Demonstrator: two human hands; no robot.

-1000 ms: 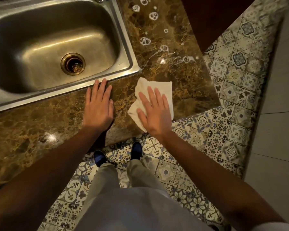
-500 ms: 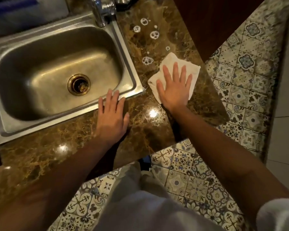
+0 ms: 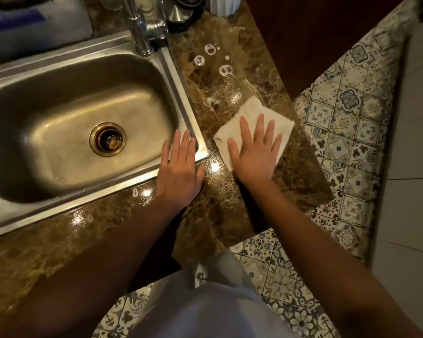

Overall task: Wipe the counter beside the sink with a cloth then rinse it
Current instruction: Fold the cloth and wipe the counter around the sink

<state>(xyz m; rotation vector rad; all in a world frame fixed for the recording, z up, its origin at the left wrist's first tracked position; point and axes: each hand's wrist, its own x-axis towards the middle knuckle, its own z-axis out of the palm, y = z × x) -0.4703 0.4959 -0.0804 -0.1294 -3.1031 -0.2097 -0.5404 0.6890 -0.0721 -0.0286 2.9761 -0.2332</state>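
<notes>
Cloth: folded off-white square cloth [image 3: 254, 118], flat on the brown marble counter [image 3: 230, 203], just right of the sink.
Right hand: right hand [image 3: 254, 154] pressed palm-down on the cloth, fingers spread, not gripping.
Left hand: left hand [image 3: 178, 174] flat, empty, fingers over the corner of the stainless-steel sink [image 3: 59, 93].
Residue: white foam rings [image 3: 210, 57] beyond the cloth.
Fixture: chrome tap [image 3: 142, 28] behind the basin.

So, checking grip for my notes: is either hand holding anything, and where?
Nothing gripped. The right hand presses flat on the cloth's near half; the left hand lies empty.
</notes>
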